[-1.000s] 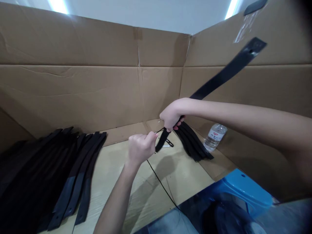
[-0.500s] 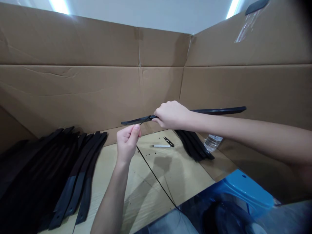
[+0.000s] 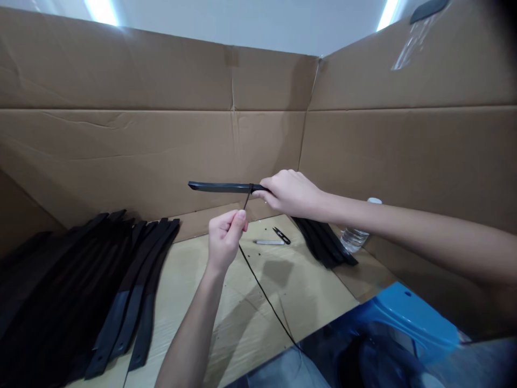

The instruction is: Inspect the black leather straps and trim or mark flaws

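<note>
- Black strap: held level in mid-air at the centre of the frame, in front of the rear cardboard wall. Its free end points toward the left of the frame; the other end is hidden inside the right hand.
- Right hand: enters from the right edge, just right of centre, fingers curled and clamped around the strap. The strap's far side past the hand is not visible.
- Left hand: comes up from the bottom centre, directly below the strap. Thumb and forefinger are pinched tight on a thin black cord.
- Cord: runs from the pinch up to the strap, where it appears looped around it just beside the right hand's fingertips. Below the pinch it trails down across the table toward the lower centre of the frame.
- Pile of black straps: spread out flat on the table at lower left, overlapping one another, several with grey ends and a hole.
- Second bundle of black straps: lies on the table right of centre, under the right forearm, against the side wall.
- Small snips and a white pen: on the table just beside each other, centre of frame, beneath the right hand.
- Water bottle: right of centre, partly hidden by the right forearm, near the second bundle.
- Blue stool: lower right of the frame.
</note>
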The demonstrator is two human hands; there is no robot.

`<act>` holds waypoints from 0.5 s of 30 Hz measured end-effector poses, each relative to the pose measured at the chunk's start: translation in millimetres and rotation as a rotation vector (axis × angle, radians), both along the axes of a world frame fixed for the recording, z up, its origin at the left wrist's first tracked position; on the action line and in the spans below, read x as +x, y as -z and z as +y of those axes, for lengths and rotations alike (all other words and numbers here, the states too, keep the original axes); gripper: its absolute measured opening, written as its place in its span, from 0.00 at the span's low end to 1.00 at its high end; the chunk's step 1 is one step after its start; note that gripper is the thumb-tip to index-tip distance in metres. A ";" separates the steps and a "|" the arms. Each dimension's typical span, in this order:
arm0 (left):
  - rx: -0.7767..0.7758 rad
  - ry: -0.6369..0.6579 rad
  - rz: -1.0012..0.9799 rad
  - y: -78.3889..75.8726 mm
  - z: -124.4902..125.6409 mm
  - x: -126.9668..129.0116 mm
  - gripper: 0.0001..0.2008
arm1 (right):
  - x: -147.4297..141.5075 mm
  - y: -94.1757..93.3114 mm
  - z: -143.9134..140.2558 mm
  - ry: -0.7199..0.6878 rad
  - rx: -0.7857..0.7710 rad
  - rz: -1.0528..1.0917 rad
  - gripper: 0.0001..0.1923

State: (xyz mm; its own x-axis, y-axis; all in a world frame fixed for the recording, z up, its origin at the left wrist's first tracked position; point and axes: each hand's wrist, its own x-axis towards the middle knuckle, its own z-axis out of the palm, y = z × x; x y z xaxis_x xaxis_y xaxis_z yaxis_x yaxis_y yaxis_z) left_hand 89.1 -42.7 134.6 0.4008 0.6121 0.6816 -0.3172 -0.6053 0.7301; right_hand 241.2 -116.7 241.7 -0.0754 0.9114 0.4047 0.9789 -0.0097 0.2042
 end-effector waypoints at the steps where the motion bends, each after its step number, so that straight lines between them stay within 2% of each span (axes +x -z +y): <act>1: -0.001 0.006 0.004 0.5 0.0 0.8 0.21 | 1.1 1.1 -0.8 -0.020 0.009 0.059 0.18; 6: 0.003 0.015 0.010 1.9 1.9 2.7 0.22 | 2.3 3.4 -2.6 -0.167 -0.020 0.415 0.20; 11: 0.006 0.014 0.015 2.6 3.1 3.3 0.22 | -1.3 8.9 -3.0 -0.232 -0.069 0.731 0.20; 15: 0.024 -0.008 0.031 2.6 3.5 3.3 0.22 | -4.3 10.7 -5.3 -0.265 -0.172 0.990 0.17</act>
State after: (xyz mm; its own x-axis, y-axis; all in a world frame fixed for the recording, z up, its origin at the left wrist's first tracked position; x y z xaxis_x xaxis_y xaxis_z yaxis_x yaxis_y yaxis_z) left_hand 92.5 -39.1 132.1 0.4172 0.5989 0.6836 -0.2901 -0.6250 0.7247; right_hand 236.9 -121.9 231.0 0.0134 0.9654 0.2605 0.6761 0.1832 -0.7137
